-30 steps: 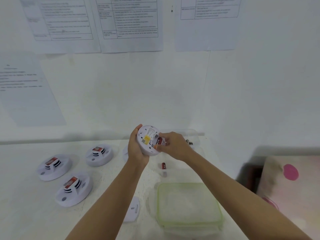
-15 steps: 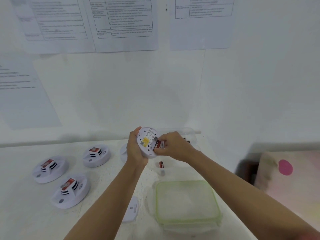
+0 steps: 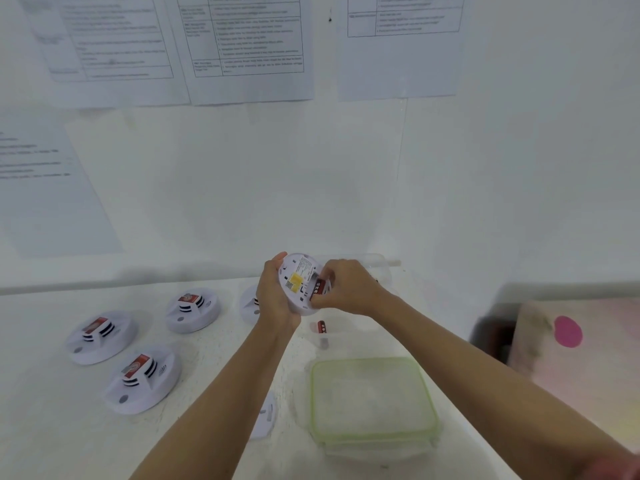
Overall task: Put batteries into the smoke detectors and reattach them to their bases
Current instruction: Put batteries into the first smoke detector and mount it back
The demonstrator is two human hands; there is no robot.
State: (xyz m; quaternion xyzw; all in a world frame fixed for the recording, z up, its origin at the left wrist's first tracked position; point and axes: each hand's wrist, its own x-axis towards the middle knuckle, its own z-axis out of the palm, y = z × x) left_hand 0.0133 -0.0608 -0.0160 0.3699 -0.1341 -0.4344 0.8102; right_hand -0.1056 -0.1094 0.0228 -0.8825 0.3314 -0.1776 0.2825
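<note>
Cradling a white smoke detector (image 3: 294, 271) in its curled fingers, the left hand (image 3: 275, 303) is holding it up above the bench (image 3: 52, 427), tilting it so the labelled underside is facing the camera. The right hand (image 3: 349, 289) is pinching a red battery (image 3: 318, 288) between thumb and fingertips and is pressing it at the battery bay on the right side of that underside; whether it is seated I cannot tell. A second battery (image 3: 322, 327) is lying on the bench just below the hands. Three more detectors are sitting face up to the left, each showing a red label: the far-left detector (image 3: 100, 336), the nearest detector (image 3: 142, 377) and the rear detector (image 3: 192, 308). A fourth detector (image 3: 249, 303) is peeking out behind the left hand. A loose white base (image 3: 266, 415) is lying flat beside the left forearm, and a clear box with a green-rimmed lid (image 3: 372, 393) is standing near it, to the right.
</note>
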